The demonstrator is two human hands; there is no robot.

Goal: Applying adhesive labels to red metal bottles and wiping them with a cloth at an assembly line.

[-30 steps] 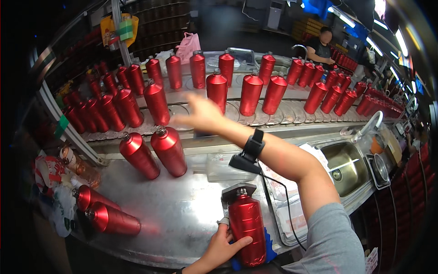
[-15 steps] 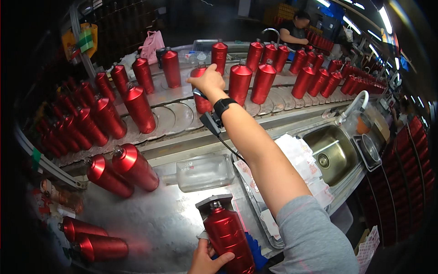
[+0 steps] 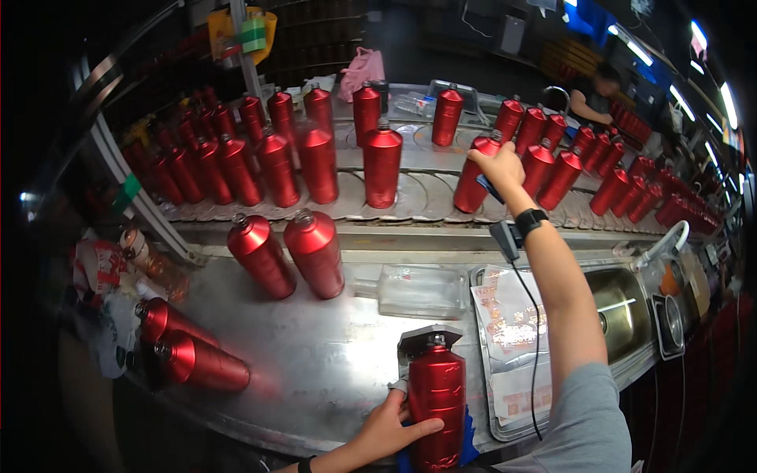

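My left hand (image 3: 394, 426) is closed around the lower side of a shiny red bottle (image 3: 438, 394), thumb across its front. That bottle stands near the counter's front edge, its neck by a grey angular holder (image 3: 426, 337), with blue material (image 3: 471, 437) behind its base. Stretched far forward, my right hand (image 3: 502, 167) grips the shoulder of another red bottle (image 3: 471, 188) on the conveyor (image 3: 426, 206); the fingers partly hide its top. A black band and a small corded device (image 3: 505, 239) sit at my right wrist.
Two red bottles (image 3: 315, 256) stand on the metal counter (image 3: 315, 355); two more (image 3: 205, 363) lie at left. A clear bottle (image 3: 422, 292) lies near a tray (image 3: 497, 426) of printed sheets. A sink (image 3: 631, 307) is at right. Several red bottles line the conveyor; a person (image 3: 595, 94) works beyond.
The whole view has swung left, so the scene sits farther right in the picture. Both hands keep hold of the same red bottles.
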